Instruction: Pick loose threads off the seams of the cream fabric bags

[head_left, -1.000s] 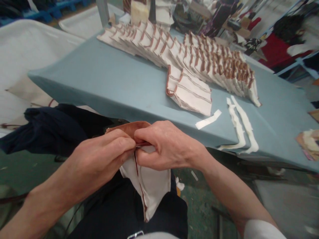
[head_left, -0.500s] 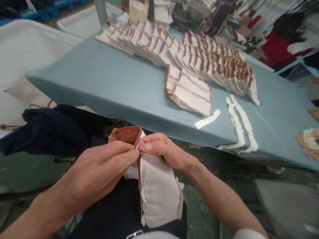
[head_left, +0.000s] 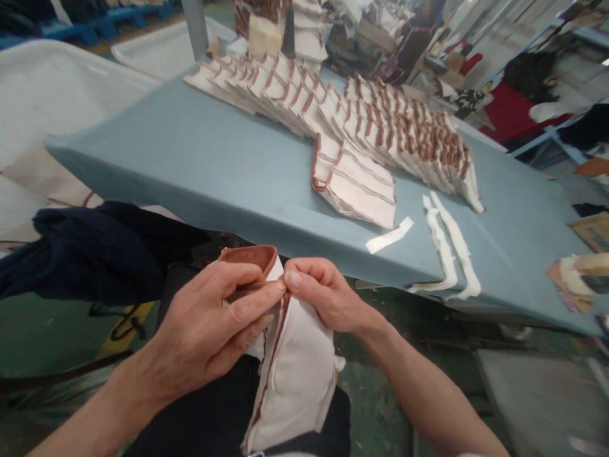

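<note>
A white fabric piece with brown edging [head_left: 297, 365] hangs over my lap, and its brown inner side shows as an open loop at the top. My left hand [head_left: 219, 317] pinches its brown edge with the fingertips. Right beside those fingertips, my right hand [head_left: 321, 292] grips the same edge between thumb and curled fingers. The two hands nearly touch at the seam. What lies under the fingertips is hidden.
On the blue table [head_left: 157, 152], long rows of white and brown pieces [head_left: 295, 89] overlap behind a small folded stack [head_left: 364, 184]. White strips [head_left: 445, 244] lie to the right. Dark blue cloth [head_left: 95, 247] hangs at left, near a white bin [head_left: 61, 82].
Both hands have shifted slightly right with the fabric. My left hand's fingers have spread more along the edge, and the fabric's lower end has swung left.
</note>
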Tool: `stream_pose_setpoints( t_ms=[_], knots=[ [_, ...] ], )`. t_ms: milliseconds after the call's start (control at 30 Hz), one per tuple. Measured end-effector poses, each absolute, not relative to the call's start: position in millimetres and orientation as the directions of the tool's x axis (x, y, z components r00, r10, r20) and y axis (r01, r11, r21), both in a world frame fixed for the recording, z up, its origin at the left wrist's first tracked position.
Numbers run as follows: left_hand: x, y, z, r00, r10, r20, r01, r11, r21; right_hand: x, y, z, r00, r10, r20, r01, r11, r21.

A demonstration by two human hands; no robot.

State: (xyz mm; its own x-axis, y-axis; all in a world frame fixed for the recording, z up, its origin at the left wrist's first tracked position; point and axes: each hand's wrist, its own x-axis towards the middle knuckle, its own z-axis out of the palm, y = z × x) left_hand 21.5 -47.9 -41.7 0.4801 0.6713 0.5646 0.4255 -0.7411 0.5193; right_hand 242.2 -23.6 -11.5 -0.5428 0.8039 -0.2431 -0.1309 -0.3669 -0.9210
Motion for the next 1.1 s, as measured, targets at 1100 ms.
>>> stream_pose_setpoints(
  t_ms=[1100],
  knots=[
    [66, -7, -68, 0.17, 0.727, 0.666, 0.042, -0.68, 0.732, 214, -38, -2, -0.445, 0.883, 0.148, -0.33, -0.008, -0.944]
  ],
)
